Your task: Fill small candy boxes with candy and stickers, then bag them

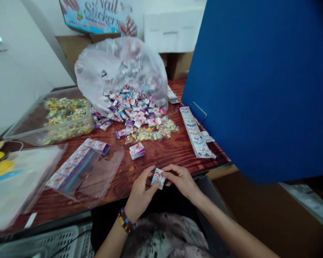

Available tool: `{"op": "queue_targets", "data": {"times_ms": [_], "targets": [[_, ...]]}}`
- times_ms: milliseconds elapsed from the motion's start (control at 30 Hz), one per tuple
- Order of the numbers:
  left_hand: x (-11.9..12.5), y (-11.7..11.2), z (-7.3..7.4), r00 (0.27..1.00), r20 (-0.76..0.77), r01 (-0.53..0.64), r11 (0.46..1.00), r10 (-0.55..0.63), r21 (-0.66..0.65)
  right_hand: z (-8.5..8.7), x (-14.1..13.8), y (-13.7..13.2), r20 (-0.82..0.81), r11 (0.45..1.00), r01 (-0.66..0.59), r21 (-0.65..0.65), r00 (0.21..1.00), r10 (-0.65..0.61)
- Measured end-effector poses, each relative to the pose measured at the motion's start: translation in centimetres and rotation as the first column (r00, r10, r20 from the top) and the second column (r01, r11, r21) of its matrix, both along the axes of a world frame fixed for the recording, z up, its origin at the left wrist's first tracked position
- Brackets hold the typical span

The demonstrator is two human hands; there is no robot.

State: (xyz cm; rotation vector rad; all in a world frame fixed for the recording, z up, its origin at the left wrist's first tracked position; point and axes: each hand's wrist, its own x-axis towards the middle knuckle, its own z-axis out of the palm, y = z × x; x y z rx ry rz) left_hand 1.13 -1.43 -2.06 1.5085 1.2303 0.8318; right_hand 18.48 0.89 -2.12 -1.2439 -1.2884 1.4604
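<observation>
Between my two hands, just off the table's front edge, is a small printed box (158,178) with a picture of a hand on blue. My left hand (143,190) pinches its left and lower side. The fingers of my right hand (181,181) grip its right side. Beyond them on the table lies a short stack of similar small boxes (137,151). A large clear bag (121,64) lies on its side farther back, with many small boxes (131,105) spilling out. In front of it is a heap of colourful candy packets (157,130).
A clear bin (24,132) of candy packets stands at the left. Nearer are a plastic sleeve with a row of boxes (75,161), a pile of plastic bags (27,179) and yellow scissors (0,166). A sticker strip (196,132) lies beside a large blue panel (261,82).
</observation>
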Motion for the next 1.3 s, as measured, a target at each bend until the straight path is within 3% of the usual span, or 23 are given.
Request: {"op": "queue_targets", "data": {"times_ms": [100, 167, 233, 300, 367, 433, 500, 633, 867, 1067, 1167, 1300], "targets": [[0.1, 1.0, -0.5, 0.958, -0.238, -0.064, 0.926, 0.162, 0.373, -0.6, -1.6, 1.6, -0.003, 0.997, 0.074, 0.011, 0.997, -0.074], [-0.5, 1.6, -0.8, 0.914, -0.338, -0.036, 0.874, 0.225, 0.484, -0.5, -1.8, 2.5, 0.111, 0.995, 0.017, 0.101, 0.993, -0.028], [-1.6, 2.2, -1.2, 0.864, -0.426, -0.009, 0.853, 0.269, 0.521, 0.2, -0.6, 3.5, 0.330, 0.960, -0.072, 0.270, 0.944, -0.022], [-2.9, 2.7, -1.7, 0.811, -0.499, 0.013, 0.844, 0.305, 0.537, 1.5, 2.1, 5.1, 0.544, 0.890, -0.138, 0.435, 0.827, -0.138], [-3.8, 3.1, -2.2, 0.785, -0.526, 0.032, 0.826, 0.328, 0.563, 2.8, 6.2, 7.7, 0.661, 0.863, -0.104, 0.494, 0.690, -0.295], [-4.2, 3.5, -2.6, 0.787, -0.515, 0.041, 0.804, 0.339, 0.593, 3.5, 10.5, 11.1, 0.771, 0.860, -0.101, 0.500, 0.505, -0.389], [-4.2, 3.7, -2.8, 0.784, -0.504, 0.021, 0.795, 0.364, 0.607, 3.6, 14.0, 14.4, 0.799, 0.869, -0.111, 0.482, 0.463, -0.384], [-3.9, 3.6, -2.7, 0.750, -0.488, -0.085, 0.796, 0.447, 0.599, 1.8, 17.4, 18.5, 0.842, 0.873, -0.224, 0.434, 0.447, -0.304], [-4.3, 3.7, -2.8, 0.766, -0.486, -0.039, 0.784, 0.422, 0.619, -1.3, 18.1, 18.6, 0.853, 0.861, -0.275, 0.427, 0.439, -0.283], [-4.3, 3.6, -3.0, 0.735, -0.524, -0.002, 0.774, 0.430, 0.633, -1.2, 18.6, 19.0, 0.844, 0.848, -0.290, 0.444, 0.453, -0.287], [-4.4, 3.6, -3.5, 0.717, -0.537, 0.041, 0.742, 0.444, 0.669, -1.0, 18.5, 19.3, 0.836, 0.840, -0.313, 0.444, 0.482, -0.262], [-4.1, 3.6, -3.6, 0.659, -0.581, 0.078, 0.725, 0.478, 0.684, -1.1, 18.3, 19.0, 0.808, 0.838, -0.285, 0.464, 0.524, -0.269]]}}
